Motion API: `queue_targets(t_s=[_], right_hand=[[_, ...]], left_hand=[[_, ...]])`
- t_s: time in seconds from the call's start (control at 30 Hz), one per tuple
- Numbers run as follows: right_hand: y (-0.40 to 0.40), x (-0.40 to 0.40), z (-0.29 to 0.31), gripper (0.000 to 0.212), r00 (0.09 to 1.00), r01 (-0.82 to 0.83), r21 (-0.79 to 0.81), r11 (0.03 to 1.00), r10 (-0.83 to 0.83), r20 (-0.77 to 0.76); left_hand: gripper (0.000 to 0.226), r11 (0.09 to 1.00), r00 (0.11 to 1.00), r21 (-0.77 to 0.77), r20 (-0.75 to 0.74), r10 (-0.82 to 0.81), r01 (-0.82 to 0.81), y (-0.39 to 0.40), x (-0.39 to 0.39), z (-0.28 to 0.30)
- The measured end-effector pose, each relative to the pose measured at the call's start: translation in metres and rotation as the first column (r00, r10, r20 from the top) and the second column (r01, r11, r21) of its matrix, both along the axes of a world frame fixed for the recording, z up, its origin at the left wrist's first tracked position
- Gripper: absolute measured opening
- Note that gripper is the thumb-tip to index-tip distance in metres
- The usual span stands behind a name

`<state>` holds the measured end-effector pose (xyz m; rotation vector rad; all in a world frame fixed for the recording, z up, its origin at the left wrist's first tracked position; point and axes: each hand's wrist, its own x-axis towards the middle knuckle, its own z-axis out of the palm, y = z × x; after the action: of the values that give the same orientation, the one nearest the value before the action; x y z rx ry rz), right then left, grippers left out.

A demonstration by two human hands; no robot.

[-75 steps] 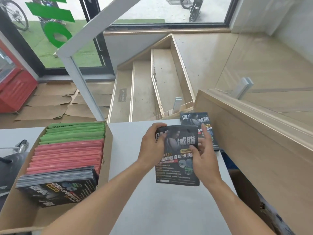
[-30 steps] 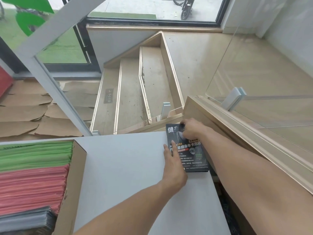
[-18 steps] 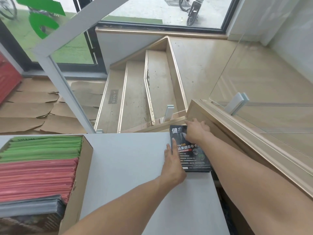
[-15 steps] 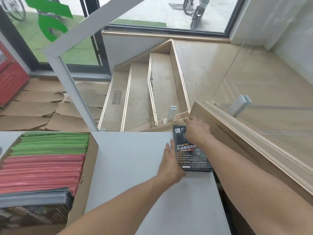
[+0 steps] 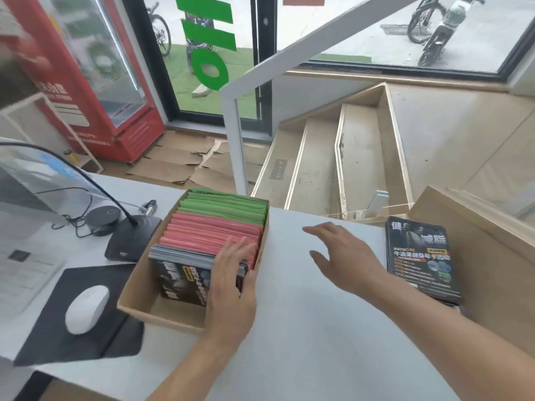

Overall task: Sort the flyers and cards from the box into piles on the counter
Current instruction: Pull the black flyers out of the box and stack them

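Observation:
A cardboard box (image 5: 136, 302) stands on the white counter (image 5: 304, 342). It holds green cards (image 5: 225, 206) at the back, pink cards (image 5: 208, 234) in the middle and black flyers (image 5: 182, 277) at the front. My left hand (image 5: 233, 290) reaches into the box with straight fingers lying on the right side of the black flyers and pink cards. My right hand (image 5: 344, 259) hovers open over the counter between the box and a pile of black flyers (image 5: 421, 257) at the counter's right edge. It holds nothing.
Left of the box are a black microphone base (image 5: 130, 241), a white mouse (image 5: 86, 308) on a black pad (image 5: 60, 322), cables and a paper sheet. A wooden ledge (image 5: 474, 233) borders the counter on the right. Stairs drop beyond the far edge.
Both hands have left the black flyer pile on the right. The left hand went into the box, the right hand is moving left over the counter. The view swung left.

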<state>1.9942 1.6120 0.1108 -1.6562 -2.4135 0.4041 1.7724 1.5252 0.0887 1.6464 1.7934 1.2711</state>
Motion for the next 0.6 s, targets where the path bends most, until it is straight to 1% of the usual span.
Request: queue_targets(t_s=[0.07, 0.1, 0.2, 0.27, 0.33, 0.4, 0.5, 0.6], right_hand=[[-0.021, -0.042, 0.001, 0.048, 0.986, -0.135, 0.047, 0.99, 0.139, -0.09], [-0.03, -0.061, -0.002, 0.048, 0.976, -0.177, 0.068, 0.982, 0.184, -0.12], [-0.054, -0.109, -0.021, 0.052, 0.962, -0.211, 0.13, 0.969, 0.23, -0.15], [-0.065, -0.131, -0.034, 0.058, 0.969, -0.213, 0.145, 0.966, 0.228, -0.098], [-0.074, -0.143, -0.044, 0.063, 0.98, -0.197, 0.171, 0.966, 0.2, -0.003], [-0.08, -0.148, -0.049, 0.066, 0.984, -0.175, 0.215, 0.961, 0.163, 0.072], [-0.091, -0.148, -0.055, 0.065, 0.987, -0.153, 0.262, 0.953, 0.132, 0.096], [-0.099, -0.148, -0.057, 0.059, 0.988, -0.147, 0.326, 0.934, 0.124, 0.09]], left_hand=[[0.057, 0.999, 0.986, -0.035, -0.168, -0.002, -0.004, -0.001, -0.036, -0.007], [0.06, 0.998, 0.968, -0.066, -0.251, -0.017, 0.0, -0.001, -0.051, -0.01], [0.071, 0.984, 0.872, -0.18, -0.48, -0.092, 0.005, -0.002, -0.086, -0.02], [0.077, 0.964, 0.805, -0.265, -0.572, -0.157, 0.0, -0.007, -0.098, -0.025], [0.087, 0.934, 0.766, -0.357, -0.602, -0.223, -0.009, -0.014, -0.104, -0.03], [0.095, 0.917, 0.749, -0.399, -0.611, -0.255, -0.013, -0.02, -0.104, -0.032], [0.098, 0.924, 0.752, -0.382, -0.613, -0.241, -0.015, -0.023, -0.103, -0.031], [0.095, 0.923, 0.741, -0.384, -0.625, -0.246, -0.018, -0.026, -0.104, -0.031]])
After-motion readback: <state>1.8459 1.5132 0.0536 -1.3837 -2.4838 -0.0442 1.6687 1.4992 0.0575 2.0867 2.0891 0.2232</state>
